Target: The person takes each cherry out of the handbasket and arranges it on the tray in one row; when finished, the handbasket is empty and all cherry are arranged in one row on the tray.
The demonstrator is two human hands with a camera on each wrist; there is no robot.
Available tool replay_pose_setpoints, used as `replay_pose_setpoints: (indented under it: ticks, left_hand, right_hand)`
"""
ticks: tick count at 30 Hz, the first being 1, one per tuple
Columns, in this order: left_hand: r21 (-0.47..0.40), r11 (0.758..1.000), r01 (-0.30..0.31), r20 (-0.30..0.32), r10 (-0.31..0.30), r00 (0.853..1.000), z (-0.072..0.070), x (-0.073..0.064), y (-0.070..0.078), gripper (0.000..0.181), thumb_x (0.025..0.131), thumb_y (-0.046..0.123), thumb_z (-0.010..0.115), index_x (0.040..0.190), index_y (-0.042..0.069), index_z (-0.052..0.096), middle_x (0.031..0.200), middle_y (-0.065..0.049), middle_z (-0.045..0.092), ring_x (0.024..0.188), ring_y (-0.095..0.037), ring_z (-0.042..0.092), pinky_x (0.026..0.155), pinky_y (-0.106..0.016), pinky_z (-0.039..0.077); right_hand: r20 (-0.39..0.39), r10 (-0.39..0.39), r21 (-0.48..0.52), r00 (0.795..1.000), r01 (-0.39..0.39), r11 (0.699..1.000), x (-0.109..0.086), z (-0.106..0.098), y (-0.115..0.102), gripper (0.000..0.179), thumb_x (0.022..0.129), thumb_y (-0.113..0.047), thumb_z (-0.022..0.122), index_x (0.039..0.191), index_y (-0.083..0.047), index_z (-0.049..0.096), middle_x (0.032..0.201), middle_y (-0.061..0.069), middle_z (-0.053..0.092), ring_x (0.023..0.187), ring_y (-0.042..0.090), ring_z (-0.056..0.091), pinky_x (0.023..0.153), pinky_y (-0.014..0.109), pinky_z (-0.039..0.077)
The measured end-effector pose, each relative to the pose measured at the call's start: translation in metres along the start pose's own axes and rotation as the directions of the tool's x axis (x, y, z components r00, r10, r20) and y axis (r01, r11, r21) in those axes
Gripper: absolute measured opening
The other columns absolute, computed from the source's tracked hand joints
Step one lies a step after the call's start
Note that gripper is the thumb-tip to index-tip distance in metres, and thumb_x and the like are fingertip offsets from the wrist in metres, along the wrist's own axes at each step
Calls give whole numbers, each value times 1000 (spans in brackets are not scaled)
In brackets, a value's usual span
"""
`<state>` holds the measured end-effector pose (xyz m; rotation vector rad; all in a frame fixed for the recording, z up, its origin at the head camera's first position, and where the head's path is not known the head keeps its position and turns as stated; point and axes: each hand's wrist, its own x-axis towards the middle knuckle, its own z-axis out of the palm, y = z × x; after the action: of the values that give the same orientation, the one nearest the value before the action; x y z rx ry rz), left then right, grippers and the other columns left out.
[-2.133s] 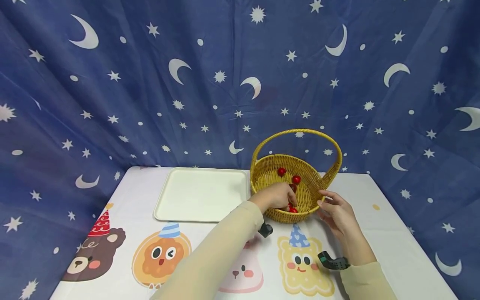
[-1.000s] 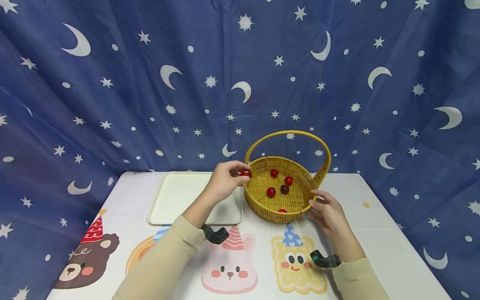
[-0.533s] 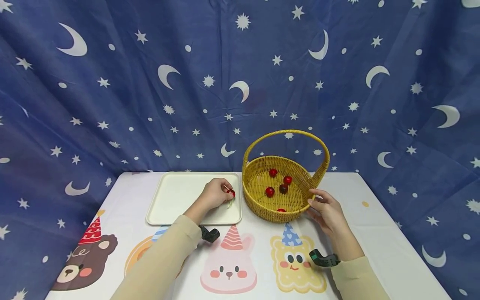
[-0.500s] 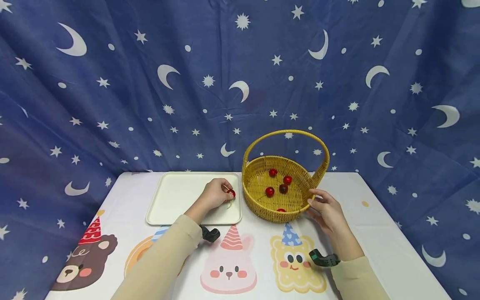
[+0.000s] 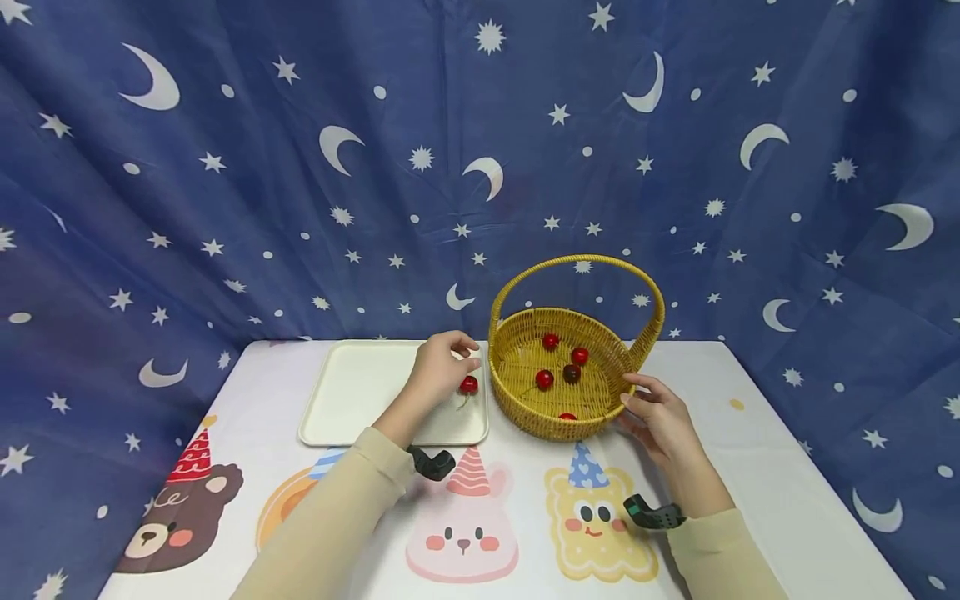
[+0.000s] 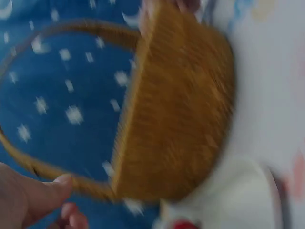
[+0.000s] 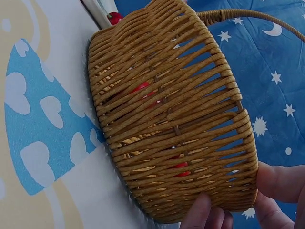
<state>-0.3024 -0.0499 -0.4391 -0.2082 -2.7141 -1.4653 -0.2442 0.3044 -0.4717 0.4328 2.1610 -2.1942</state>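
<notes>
A red cherry (image 5: 468, 385) with a thin stem lies near the right side of the white tray (image 5: 352, 433). Just above and left of it, my left hand (image 5: 438, 367) is raised with nothing visible between thumb and fingers. To the right stands a woven basket (image 5: 525, 413) with a tall handle; several cherries (image 5: 544, 379) lie inside, one of them darker (image 5: 572, 373). My right hand (image 5: 663, 417) pinches the basket's right rim. In the right wrist view, its thumb and fingers (image 7: 281, 183) lie against the weave. The left wrist view is blurred.
The white tablecloth (image 5: 750, 483) has printed cartoon figures along the front. A blue curtain (image 5: 420, 208) with moons and stars hangs behind the table and at both sides. The basket's arched handle (image 5: 577, 260) rises above the basket, close to the tray's right edge.
My left hand reached into the basket, carried a cherry left to the tray, let go of it there and lifted slightly. My right hand stayed at the basket rim.
</notes>
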Motion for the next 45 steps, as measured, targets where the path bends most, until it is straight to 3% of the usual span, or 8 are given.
replay_pose_setpoints:
  ticks: [3,7,17,23,28,32,37,45]
  left_hand:
    - [-86,991,-97,58,103,993,6,-7,29,13,96,8,79,109,12,78,103,-7,74,83,-20,68,70,-29,55]
    - [-130,977,-168,200,192,961,25,-10,51,19,96,5,78,113,14,79,109,-6,76,96,-20,70,80,-29,57]
    - [8,991,-133,407,118,906,79,29,50,41,95,1,77,133,15,75,138,-12,72,124,-27,69,106,-40,58]
    - [102,994,-45,434,-4,901,86,41,50,47,90,-5,74,132,17,78,145,-13,68,134,-30,65,72,-25,52]
    - [139,989,-41,460,-28,888,92,47,50,42,91,-8,71,124,16,82,139,-11,72,103,-21,66,62,-24,39]
    - [246,959,-137,484,1,875,100,48,50,42,88,-10,68,117,17,85,129,-2,77,87,-15,56,64,-23,39]
    - [351,897,-269,527,48,849,110,45,49,40,85,-9,68,106,20,86,115,4,80,94,-15,61,66,-22,46]
    - [107,959,-263,428,194,883,101,36,50,23,92,10,85,114,17,83,124,3,77,111,-15,66,98,-30,54]
  right_hand:
    - [-8,7,-9,1000,-7,1000,0,-2,1,41,106,-7,64,145,-16,60,114,0,45,93,7,57,87,28,61]
    - [-12,15,-10,1000,-15,1000,1,-2,3,41,106,-7,64,145,-16,60,112,-1,46,93,6,57,86,27,61]
    - [11,24,-5,1000,-24,1000,-1,-3,1,41,106,-8,65,145,-18,60,113,0,46,96,7,59,88,27,61]
    - [19,17,7,1000,-17,1000,-3,-3,2,38,105,-7,65,142,-18,62,113,-1,46,98,7,60,88,27,61]
    - [17,9,14,1000,-9,1000,0,-2,1,37,105,-8,66,141,-17,62,111,-1,45,95,7,60,89,29,61]
    - [13,13,-4,1000,-13,1000,0,-2,0,40,106,-8,65,145,-15,59,113,-1,44,95,7,60,89,29,61]
    - [6,15,-10,1000,-15,1000,-1,-2,-1,41,106,-8,64,147,-14,58,113,-1,45,94,8,61,89,29,61]
    - [7,17,0,1000,-17,1000,-1,-1,0,40,106,-9,65,145,-17,60,115,0,43,95,7,59,88,28,60]
